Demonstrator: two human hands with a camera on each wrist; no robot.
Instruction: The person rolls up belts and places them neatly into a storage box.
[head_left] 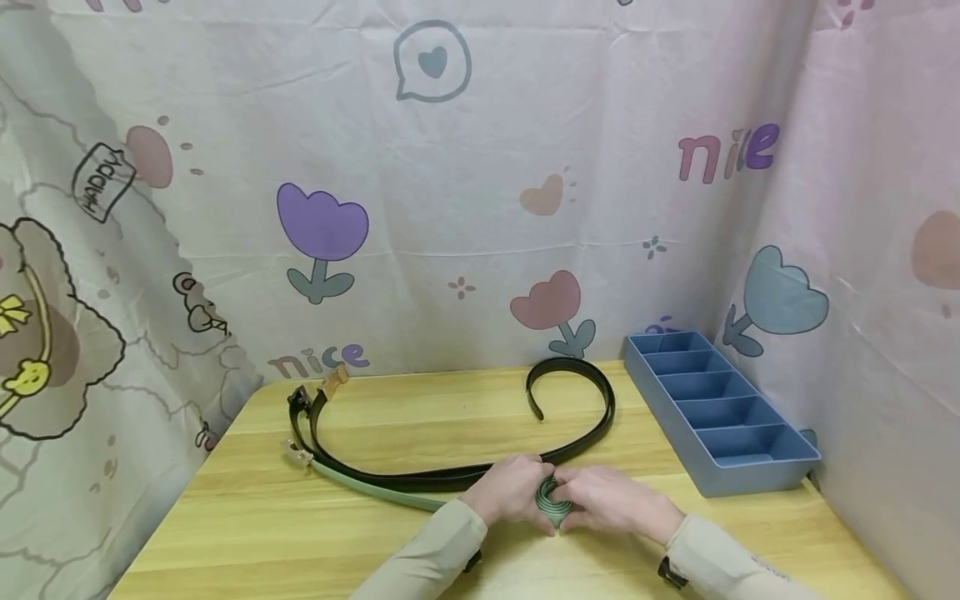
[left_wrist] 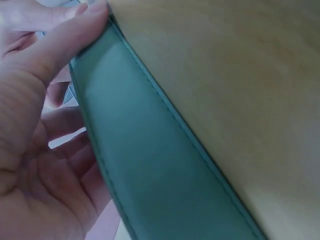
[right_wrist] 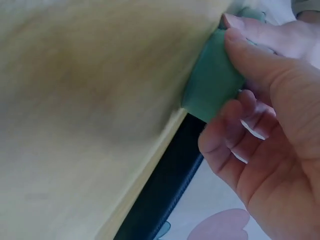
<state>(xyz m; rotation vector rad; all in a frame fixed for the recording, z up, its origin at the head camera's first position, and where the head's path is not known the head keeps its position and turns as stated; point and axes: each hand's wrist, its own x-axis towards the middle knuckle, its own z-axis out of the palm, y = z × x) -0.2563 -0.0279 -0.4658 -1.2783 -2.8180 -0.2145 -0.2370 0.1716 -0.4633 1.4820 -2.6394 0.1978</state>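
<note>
A green belt point(head_left: 553, 506) is wound into a tight roll at one end, near the front middle of the table. From the roll its strap point(left_wrist: 145, 135) runs left, flat-sided with stitched edges, to a buckle point(head_left: 297, 454) at the left. My left hand point(head_left: 512, 490) grips the roll from the left, thumb along the strap. On the other side my right hand point(head_left: 611, 500) holds the roll between thumb and curled fingers; its green outer turn point(right_wrist: 212, 75) shows in the right wrist view. Behind both hands lie two black belts point(head_left: 420, 482), partly hidden by the left hand.
A blue-grey box point(head_left: 720, 471) with several compartments stands at the table's right side. One black belt's tail point(head_left: 611, 400) curls at the back. Two more buckles, one black point(head_left: 298, 400) and one gold-toned point(head_left: 333, 381), lie at the back left. A printed curtain point(head_left: 450, 208) hangs behind the table.
</note>
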